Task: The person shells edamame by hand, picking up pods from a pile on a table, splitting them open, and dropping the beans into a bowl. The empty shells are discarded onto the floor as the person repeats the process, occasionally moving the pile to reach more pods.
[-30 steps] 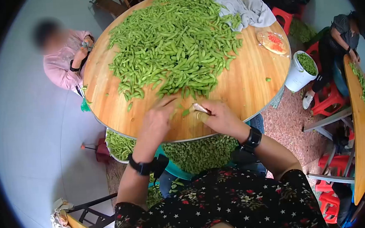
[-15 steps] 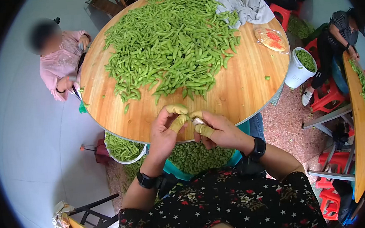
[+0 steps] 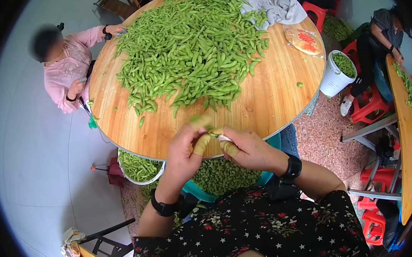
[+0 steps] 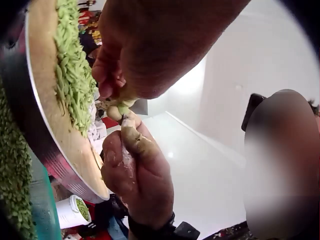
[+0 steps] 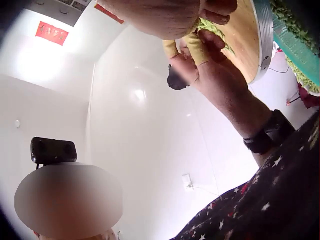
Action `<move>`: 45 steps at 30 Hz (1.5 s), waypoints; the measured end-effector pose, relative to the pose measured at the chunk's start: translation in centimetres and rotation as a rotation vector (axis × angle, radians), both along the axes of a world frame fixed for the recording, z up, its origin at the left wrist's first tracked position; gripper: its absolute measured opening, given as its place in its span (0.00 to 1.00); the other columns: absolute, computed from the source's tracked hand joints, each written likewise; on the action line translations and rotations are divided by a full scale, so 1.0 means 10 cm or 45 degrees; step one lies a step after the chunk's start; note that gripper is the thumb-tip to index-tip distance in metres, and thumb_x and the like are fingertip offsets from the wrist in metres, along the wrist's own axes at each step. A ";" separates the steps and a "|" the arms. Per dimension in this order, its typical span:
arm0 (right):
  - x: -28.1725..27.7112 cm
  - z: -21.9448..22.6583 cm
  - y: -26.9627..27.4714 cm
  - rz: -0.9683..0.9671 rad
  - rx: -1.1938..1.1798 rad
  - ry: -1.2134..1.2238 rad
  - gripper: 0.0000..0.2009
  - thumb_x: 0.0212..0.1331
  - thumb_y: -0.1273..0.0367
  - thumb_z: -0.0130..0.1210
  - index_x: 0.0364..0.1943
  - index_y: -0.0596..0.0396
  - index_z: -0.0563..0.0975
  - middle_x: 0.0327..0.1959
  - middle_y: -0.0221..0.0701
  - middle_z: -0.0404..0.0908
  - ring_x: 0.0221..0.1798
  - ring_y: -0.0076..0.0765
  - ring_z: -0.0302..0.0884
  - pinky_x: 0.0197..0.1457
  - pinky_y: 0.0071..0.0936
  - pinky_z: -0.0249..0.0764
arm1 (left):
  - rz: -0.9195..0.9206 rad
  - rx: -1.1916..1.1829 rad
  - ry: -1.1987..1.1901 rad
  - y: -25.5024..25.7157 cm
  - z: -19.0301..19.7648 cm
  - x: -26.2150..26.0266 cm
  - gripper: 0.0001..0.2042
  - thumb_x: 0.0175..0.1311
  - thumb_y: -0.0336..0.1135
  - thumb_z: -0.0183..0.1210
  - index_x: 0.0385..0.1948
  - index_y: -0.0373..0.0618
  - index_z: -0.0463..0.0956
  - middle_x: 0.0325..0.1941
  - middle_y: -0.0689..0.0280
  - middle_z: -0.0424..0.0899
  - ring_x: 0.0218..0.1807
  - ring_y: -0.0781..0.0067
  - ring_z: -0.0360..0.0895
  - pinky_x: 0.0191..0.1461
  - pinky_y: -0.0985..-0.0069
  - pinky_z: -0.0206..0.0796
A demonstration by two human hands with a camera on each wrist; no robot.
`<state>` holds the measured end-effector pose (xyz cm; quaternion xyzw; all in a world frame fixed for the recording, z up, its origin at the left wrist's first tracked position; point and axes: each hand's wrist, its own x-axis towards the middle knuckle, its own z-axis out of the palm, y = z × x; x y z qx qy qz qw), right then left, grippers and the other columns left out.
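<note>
My left hand (image 3: 183, 147) pinches a green soybean pod (image 3: 209, 128) between thumb and forefinger, over the near edge of the round table. Close against it, my right hand (image 3: 249, 147) grips a small whitish tool (image 3: 224, 137), whose exact kind I cannot tell. In the left wrist view the tool (image 4: 128, 162) lies along the right palm, its tip by the pod. Yellow coverings (image 3: 199, 146) wrap the thumbs and forefingers. A large heap of pods (image 3: 191, 53) spreads over the table beyond both hands.
Below the table edge sits a teal tub (image 3: 189, 188) of shelled beans, with a white container (image 3: 147, 182) of pods to its left. A bagged flat bread (image 3: 303, 42) and a grey cloth (image 3: 279, 9) lie at right. Someone in pink (image 3: 70, 66) sits at left.
My hands have come together from apart over the table, drawing back to its near edge, with a pod now in the left fingers. The person in pink has reached toward the heap.
</note>
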<state>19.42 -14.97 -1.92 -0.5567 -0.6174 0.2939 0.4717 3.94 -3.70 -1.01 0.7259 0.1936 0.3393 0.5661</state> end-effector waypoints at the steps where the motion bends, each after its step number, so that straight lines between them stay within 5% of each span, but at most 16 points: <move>1: 0.01 -0.01 0.00 0.005 -0.003 -0.044 0.10 0.61 0.72 0.47 0.44 0.59 0.66 0.24 0.48 0.75 0.26 0.60 0.75 0.28 0.43 0.69 | -0.047 0.399 0.181 0.05 0.06 -0.05 0.11 0.62 0.24 0.56 0.46 0.41 0.74 0.37 0.64 0.79 0.36 0.68 0.77 0.38 0.74 0.69; 2: 0.02 -0.01 0.00 0.013 -0.006 -0.088 0.10 0.59 0.73 0.47 0.43 0.59 0.66 0.24 0.52 0.74 0.30 0.65 0.73 0.30 0.47 0.69 | -0.091 0.798 0.363 0.08 0.12 -0.08 0.11 0.60 0.23 0.56 0.45 0.38 0.75 0.35 0.59 0.79 0.36 0.59 0.78 0.38 0.69 0.70; 3: 0.02 0.02 -0.01 0.017 -0.007 -0.088 0.10 0.59 0.73 0.47 0.43 0.59 0.66 0.24 0.52 0.74 0.30 0.65 0.73 0.30 0.47 0.69 | -0.111 0.772 0.385 0.08 0.15 -0.08 0.10 0.57 0.23 0.57 0.42 0.37 0.75 0.33 0.52 0.76 0.36 0.47 0.75 0.38 0.64 0.70; 12: 0.07 0.13 -0.13 0.147 -0.165 -0.410 0.09 0.54 0.74 0.48 0.39 0.58 0.66 0.23 0.52 0.72 0.29 0.65 0.72 0.31 0.50 0.68 | -0.190 0.795 0.501 -0.06 0.19 -0.19 0.05 0.59 0.27 0.58 0.35 0.40 0.74 0.28 0.56 0.73 0.32 0.50 0.74 0.34 0.64 0.66; 15: 0.11 0.07 -0.12 0.157 -0.005 -0.448 0.06 0.60 0.72 0.48 0.39 0.56 0.67 0.20 0.46 0.74 0.20 0.53 0.74 0.23 0.42 0.69 | -0.286 0.733 0.463 -0.11 0.18 -0.22 0.05 0.59 0.27 0.58 0.35 0.40 0.74 0.28 0.57 0.74 0.32 0.52 0.75 0.34 0.65 0.66; 17: 0.22 0.18 -0.08 0.499 -0.896 0.776 0.05 0.65 0.67 0.47 0.36 0.53 0.68 0.18 0.33 0.73 0.12 0.30 0.68 0.14 0.27 0.60 | -0.326 0.738 0.423 -0.11 0.16 -0.21 0.05 0.59 0.27 0.58 0.35 0.41 0.74 0.29 0.57 0.74 0.32 0.52 0.75 0.33 0.65 0.67; 20: 0.27 0.12 -0.08 0.550 -1.048 1.048 0.08 0.69 0.63 0.46 0.35 0.50 0.69 0.19 0.23 0.71 0.12 0.15 0.60 0.12 0.15 0.53 | -0.334 0.849 0.372 -0.13 0.11 -0.21 0.05 0.57 0.25 0.59 0.35 0.41 0.75 0.29 0.57 0.75 0.31 0.53 0.75 0.32 0.67 0.67; 24: 0.08 0.04 -0.13 0.425 -0.894 0.958 0.09 0.70 0.62 0.45 0.36 0.50 0.70 0.18 0.25 0.71 0.12 0.16 0.61 0.13 0.16 0.54 | -0.083 1.010 0.315 -0.26 0.01 -0.19 0.06 0.53 0.20 0.58 0.31 0.35 0.72 0.30 0.53 0.74 0.30 0.49 0.75 0.30 0.63 0.69; 26: -0.02 -0.03 -0.16 0.299 -0.479 0.821 0.10 0.69 0.60 0.48 0.35 0.50 0.70 0.18 0.25 0.71 0.12 0.15 0.61 0.13 0.16 0.54 | 0.017 1.022 0.285 -0.30 -0.08 -0.19 0.07 0.52 0.20 0.60 0.33 0.36 0.74 0.30 0.54 0.76 0.29 0.52 0.76 0.30 0.66 0.69; 30: -0.04 -0.02 -0.15 0.286 -0.786 1.217 0.10 0.69 0.61 0.49 0.32 0.50 0.69 0.17 0.22 0.70 0.12 0.14 0.59 0.13 0.16 0.52 | 0.124 0.957 0.296 -0.41 -0.02 -0.25 0.09 0.52 0.19 0.62 0.35 0.37 0.75 0.30 0.55 0.78 0.28 0.54 0.77 0.29 0.69 0.69; 34: -0.01 -0.17 -0.17 0.430 -0.787 0.923 0.12 0.67 0.63 0.50 0.28 0.52 0.66 0.16 0.25 0.68 0.13 0.22 0.62 0.16 0.21 0.58 | 0.123 0.993 0.278 -0.33 0.11 -0.46 0.10 0.50 0.19 0.62 0.35 0.37 0.76 0.29 0.56 0.78 0.27 0.54 0.77 0.30 0.68 0.70; 36: 0.03 -0.32 -0.19 0.604 -0.292 0.019 0.14 0.62 0.65 0.51 0.25 0.55 0.62 0.16 0.31 0.66 0.18 0.33 0.65 0.25 0.29 0.64 | 0.295 1.084 1.017 -0.14 0.23 -0.74 0.10 0.49 0.20 0.62 0.35 0.38 0.77 0.31 0.56 0.79 0.31 0.54 0.78 0.34 0.65 0.71; 37: 0.06 -0.29 -0.23 0.624 -0.485 -0.050 0.10 0.59 0.65 0.51 0.29 0.58 0.67 0.19 0.36 0.68 0.25 0.41 0.71 0.34 0.35 0.69 | 0.296 1.086 1.019 -0.10 0.26 -0.75 0.10 0.49 0.20 0.62 0.35 0.38 0.77 0.31 0.56 0.79 0.31 0.54 0.78 0.34 0.65 0.71; 40: 0.03 -0.41 -0.26 0.467 -0.412 -0.028 0.09 0.61 0.65 0.50 0.34 0.58 0.72 0.22 0.37 0.73 0.29 0.43 0.75 0.37 0.36 0.71 | 0.401 1.263 0.863 0.09 0.29 -0.60 0.09 0.50 0.23 0.61 0.34 0.39 0.77 0.34 0.55 0.79 0.36 0.52 0.78 0.38 0.62 0.70; 42: 0.02 -0.31 -0.23 0.439 -0.371 -0.014 0.09 0.62 0.65 0.49 0.36 0.58 0.73 0.24 0.38 0.74 0.29 0.43 0.77 0.38 0.37 0.71 | 0.096 1.231 0.637 0.17 0.08 -0.31 0.09 0.53 0.23 0.58 0.37 0.39 0.76 0.37 0.54 0.78 0.39 0.49 0.77 0.41 0.61 0.70; 45: 0.04 -0.14 -0.20 0.322 -0.376 0.047 0.10 0.64 0.65 0.47 0.38 0.58 0.74 0.24 0.38 0.76 0.26 0.40 0.77 0.35 0.36 0.72 | -0.132 1.207 0.716 0.24 0.01 0.11 0.12 0.53 0.21 0.55 0.40 0.38 0.75 0.40 0.51 0.78 0.41 0.46 0.76 0.44 0.61 0.71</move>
